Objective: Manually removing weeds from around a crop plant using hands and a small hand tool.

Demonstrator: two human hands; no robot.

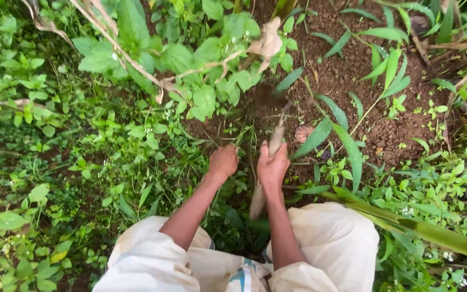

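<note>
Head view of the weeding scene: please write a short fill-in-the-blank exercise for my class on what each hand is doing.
1. The right hand grips a wooden ____.
2. The left hand is closed into a ____ among the weeds.
3. Past the hands, the bare ground is brown ____.
4. A thick green ____ lies at the person's right, beside the knee.

Missing words: handle; fist; soil; stalk

weeds point(109, 135) green | soil point(352, 75) reddish-brown | stick point(268, 162) pale tan | garment point(331, 243) cream
</note>
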